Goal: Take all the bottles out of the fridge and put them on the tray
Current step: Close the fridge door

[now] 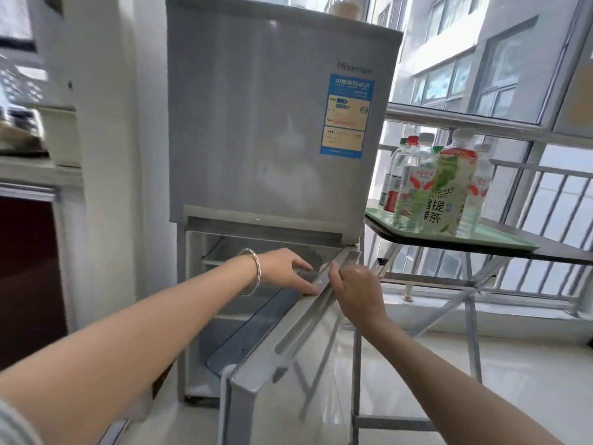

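My left hand (288, 271) lies straight-fingered on the open door (288, 380) of the fridge (272, 123). My right hand (356, 293) grips that door's top edge. The bottles (442, 194) stand on the tray (500, 240) right of the fridge, well apart from both hands.

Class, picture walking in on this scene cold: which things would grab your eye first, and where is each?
The tall grey fridge fills the centre, its lower door standing open, with the left hand and right hand meeting at its top edge. To the right, a cluster of bottles stands on a green tray by the window. A blue label marks the fridge's upper front.
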Motion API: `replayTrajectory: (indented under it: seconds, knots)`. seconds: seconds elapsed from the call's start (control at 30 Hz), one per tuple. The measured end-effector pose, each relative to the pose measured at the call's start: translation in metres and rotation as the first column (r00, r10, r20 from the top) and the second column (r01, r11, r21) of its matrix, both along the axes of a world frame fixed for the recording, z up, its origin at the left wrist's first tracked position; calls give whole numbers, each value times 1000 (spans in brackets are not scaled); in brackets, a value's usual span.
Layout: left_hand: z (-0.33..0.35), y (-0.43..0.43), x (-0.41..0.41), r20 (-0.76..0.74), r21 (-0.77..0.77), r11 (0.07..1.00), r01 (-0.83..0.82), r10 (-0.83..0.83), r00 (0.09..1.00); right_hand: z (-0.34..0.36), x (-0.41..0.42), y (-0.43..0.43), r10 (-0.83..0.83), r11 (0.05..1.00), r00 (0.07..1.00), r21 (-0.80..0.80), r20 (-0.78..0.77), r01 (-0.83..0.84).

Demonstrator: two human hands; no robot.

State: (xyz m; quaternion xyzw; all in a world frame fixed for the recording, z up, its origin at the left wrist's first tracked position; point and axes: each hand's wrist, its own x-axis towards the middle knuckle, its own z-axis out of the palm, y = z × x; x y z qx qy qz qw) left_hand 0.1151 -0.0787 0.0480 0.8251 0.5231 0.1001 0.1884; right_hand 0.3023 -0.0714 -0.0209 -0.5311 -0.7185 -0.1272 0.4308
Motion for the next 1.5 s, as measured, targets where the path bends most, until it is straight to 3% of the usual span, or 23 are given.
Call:
replayTrajectory:
  seconds: [0.17, 0.3, 0.4, 0.5, 0.6, 0.7, 0.83, 1.07, 1.17, 1.5]
  knots:
    - [3, 1, -34, 19, 67, 994, -85, 84, 996, -4, -38, 8, -65, 998, 997, 20, -30, 66]
    - [2, 9, -62, 68, 216, 959, -183, 172, 983, -17, -64, 20, 47, 998, 993, 35, -107, -43]
    - [-11, 16, -80, 58, 358, 892, -275, 273, 960, -33, -76, 29, 78, 991, 997, 110, 29, -81]
    - [-39, 19, -92, 26, 499, 809, -310, 344, 939, -47, -89, 49, 89, 992, 977, 72, 195, -105]
    - [-72, 30, -103, -144, 642, 731, -232, 412, 900, -54, -109, 66, 44, 999, 967, -4, 250, -44]
    - [-95, 50, -113, -100, 733, 614, -293, 524, 846, -54, -122, 81, -2, 998, 958, -63, 288, 21]
    - [-120, 80, -120, -155, 699, 662, -270, 509, 847, -52, -129, 103, 12, 991, 929, -131, 370, 40]
    - [-116, 125, -116, -111, 557, 736, -384, 525, 844, -40, -147, 129, -1, 974, 911, -205, 413, 94]
    - [-119, 128, -118, -79, 553, 735, -393, 515, 853, -40, -148, 129, -23, 970, 895, -208, 445, 128]
    - [-102, 119, -118, -181, 461, 796, -392, 517, 837, -25, -144, 123, 22, 940, 861, -304, 508, 155]
